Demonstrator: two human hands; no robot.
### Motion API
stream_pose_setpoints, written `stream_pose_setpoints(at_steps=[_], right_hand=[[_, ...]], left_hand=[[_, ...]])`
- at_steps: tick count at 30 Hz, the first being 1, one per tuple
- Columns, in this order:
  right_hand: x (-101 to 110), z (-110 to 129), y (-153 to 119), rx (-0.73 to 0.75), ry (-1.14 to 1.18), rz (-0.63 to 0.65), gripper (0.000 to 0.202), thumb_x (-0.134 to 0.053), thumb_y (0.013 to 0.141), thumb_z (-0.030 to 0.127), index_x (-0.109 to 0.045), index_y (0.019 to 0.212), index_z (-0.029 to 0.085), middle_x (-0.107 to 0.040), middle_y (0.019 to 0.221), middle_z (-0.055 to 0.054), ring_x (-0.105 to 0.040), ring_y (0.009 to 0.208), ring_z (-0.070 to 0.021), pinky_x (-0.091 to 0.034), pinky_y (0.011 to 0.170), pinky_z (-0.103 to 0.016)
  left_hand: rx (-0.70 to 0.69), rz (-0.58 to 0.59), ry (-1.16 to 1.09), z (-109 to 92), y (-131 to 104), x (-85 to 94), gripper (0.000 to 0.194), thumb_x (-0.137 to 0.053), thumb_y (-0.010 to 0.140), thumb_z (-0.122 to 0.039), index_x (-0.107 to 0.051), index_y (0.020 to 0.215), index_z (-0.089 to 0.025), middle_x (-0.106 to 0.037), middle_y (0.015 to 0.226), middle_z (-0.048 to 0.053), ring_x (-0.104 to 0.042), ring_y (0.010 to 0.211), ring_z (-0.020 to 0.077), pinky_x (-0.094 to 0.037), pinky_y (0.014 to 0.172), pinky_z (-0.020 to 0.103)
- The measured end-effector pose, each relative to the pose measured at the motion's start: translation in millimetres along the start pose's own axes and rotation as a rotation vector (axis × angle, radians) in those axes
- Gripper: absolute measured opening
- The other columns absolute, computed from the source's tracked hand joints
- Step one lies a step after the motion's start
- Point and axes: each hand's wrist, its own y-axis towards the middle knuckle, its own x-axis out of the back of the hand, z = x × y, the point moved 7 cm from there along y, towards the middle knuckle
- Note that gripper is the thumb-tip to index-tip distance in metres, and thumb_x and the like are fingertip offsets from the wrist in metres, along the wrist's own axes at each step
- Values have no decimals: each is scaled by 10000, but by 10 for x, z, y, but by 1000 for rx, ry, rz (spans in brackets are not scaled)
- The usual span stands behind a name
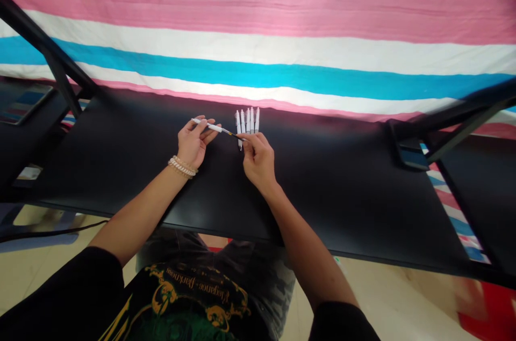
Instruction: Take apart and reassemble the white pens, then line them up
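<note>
My L hand (195, 141) pinches the white barrel (214, 128), R hand (260, 161) pinches the refill (229, 132) — not fully inside; approx. 5 pens (248, 121) in row look assembled.

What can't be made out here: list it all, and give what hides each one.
All in the head view:
Lower ends of most pens in the row: behind the right hand.
Far end of the thin dark rod: covered by that same hand.
Part of the white barrel: covered by the left hand.
Any lettering on the pens: too small.
Rest of the shirt: cut off by the bottom edge.
</note>
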Motion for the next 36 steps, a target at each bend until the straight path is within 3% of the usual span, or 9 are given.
stream_pose_setpoints(at_steps=[4,11,20,26,29,36], right_hand=[[69,1,14,-15,22,-38,257,-467,977,190,-702,1070,234,-592,904,-39,-539,688,-148,-464,666,-286],[-82,69,-37,53,14,17,277,-450,989,217,-708,1083,253,-601,942,-62,-588,803,-181,-504,737,-316],[-1,53,-33,37,3,-43,266,-455,988,216,-702,1073,266,-580,944,-61,-595,801,-185,-524,758,-341],[-100,129,-72,102,2,22,296,-493,937,147,-604,1199,228,-531,1137,-106,-595,974,-210,-539,876,-371],[-104,138,-90,123,9,-7,324,-464,921,102,-556,1208,220,-542,1148,-117,-590,1039,-224,-520,940,-409],[-101,-64,-76,-73,159,-22,271,-524,964,276,-478,1229,246,-663,909,-30,-667,770,-174,-565,747,-342]], left_hand=[[15,-14,-23,-7,5,12,146,-696,857,-186,-596,961,-165,-740,967,62,-733,969,230,-564,964,417],[49,35,21,105,-80,-81,201,-720,843,-217,-586,984,-168,-735,981,67,-743,923,233,-575,935,435],[-10,22,44,22,-51,-39,220,-733,840,-269,-583,972,-176,-729,1018,77,-733,964,231,-565,958,436],[3,74,97,125,-158,-147,282,-757,815,-268,-575,1010,-179,-736,971,60,-744,846,199,-589,893,433],[9,84,91,142,-178,-160,277,-752,820,-265,-570,1009,-175,-734,975,64,-744,831,195,-589,887,441],[34,99,89,135,-163,-159,272,-754,820,-259,-568,1002,-179,-732,974,59,-745,869,211,-579,908,446]])
